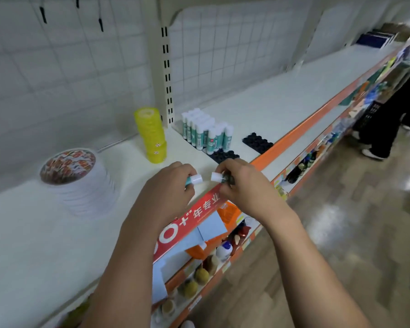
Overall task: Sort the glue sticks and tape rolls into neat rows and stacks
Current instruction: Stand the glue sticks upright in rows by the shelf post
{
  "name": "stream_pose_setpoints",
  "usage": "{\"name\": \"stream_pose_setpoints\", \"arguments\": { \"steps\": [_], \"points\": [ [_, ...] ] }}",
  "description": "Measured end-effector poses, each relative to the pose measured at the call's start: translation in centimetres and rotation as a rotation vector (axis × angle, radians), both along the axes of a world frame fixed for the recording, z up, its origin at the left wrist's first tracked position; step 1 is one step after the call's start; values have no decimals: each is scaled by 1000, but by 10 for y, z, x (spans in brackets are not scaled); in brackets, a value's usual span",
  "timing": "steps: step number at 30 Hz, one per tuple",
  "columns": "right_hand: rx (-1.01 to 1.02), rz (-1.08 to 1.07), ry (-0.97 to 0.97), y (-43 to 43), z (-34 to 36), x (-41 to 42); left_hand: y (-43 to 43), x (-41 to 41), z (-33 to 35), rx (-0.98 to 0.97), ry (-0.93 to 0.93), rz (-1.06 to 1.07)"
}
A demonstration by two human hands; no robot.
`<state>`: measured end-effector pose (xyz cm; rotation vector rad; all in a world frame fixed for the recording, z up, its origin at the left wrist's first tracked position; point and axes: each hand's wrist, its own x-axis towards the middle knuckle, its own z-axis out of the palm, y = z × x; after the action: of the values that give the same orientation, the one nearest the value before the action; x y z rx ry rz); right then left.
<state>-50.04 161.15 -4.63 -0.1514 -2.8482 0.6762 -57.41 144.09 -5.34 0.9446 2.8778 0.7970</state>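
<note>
Above the shelf (33,245) edge, a person's left hand (168,188) grips one glue stick (195,179) and the right hand (242,185) grips a second stick (216,176), seemingly the last to join the glue row (206,132) beside the yellow tapes (152,136) and patterned tapes (78,183), already stacked.

The white shelf (282,95), orange along its front edge, carried a leaning stack of yellow tape rolls (152,136). Upright glue sticks (206,131) stood near it. Two black trays (257,142) lay near the front. A floral-topped white stack (81,181) stood at the left.
</note>
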Motion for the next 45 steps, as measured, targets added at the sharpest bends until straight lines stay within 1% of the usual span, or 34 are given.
{"name": "stream_pose_setpoints", "arguments": {
  "steps": [5, 12, 16, 19, 23, 27, 30, 34, 41, 43, 45],
  "points": [
    [-12, 8, -2, 19, -1, -29, 23, -29, -4, -46, -26, -15],
    [-17, 135, -14, 45, -8, -67, 43, -43, -12, -102, -107, 42],
    [-32, 254, -2, 60, -14, -80, 56, -41, -16, -69, -164, 112],
    [-30, 320, -12, 75, -19, -85, 71, -37, -19, -34, -169, 170],
    [-16, 400, -16, 93, -21, -94, 84, -33, -22, 46, -179, 237],
    [7, 464, -39, 103, -23, -99, 95, -31, -24, 177, -173, 346],
    [-17, 500, -51, 107, -24, -100, 106, -29, -22, 203, -125, 411],
    [-7, 538, -64, 109, -24, -104, 110, -29, -21, 249, -127, 485],
    [-56, 584, -49, 115, -15, -105, 115, -27, -5, 495, -194, 531],
    [-51, 574, -48, 120, -15, -106, 115, -27, 3, 563, -165, 542],
    [-54, 548, -86, 127, -18, -105, 117, -28, 9, 579, -88, 560]
  ]
}}
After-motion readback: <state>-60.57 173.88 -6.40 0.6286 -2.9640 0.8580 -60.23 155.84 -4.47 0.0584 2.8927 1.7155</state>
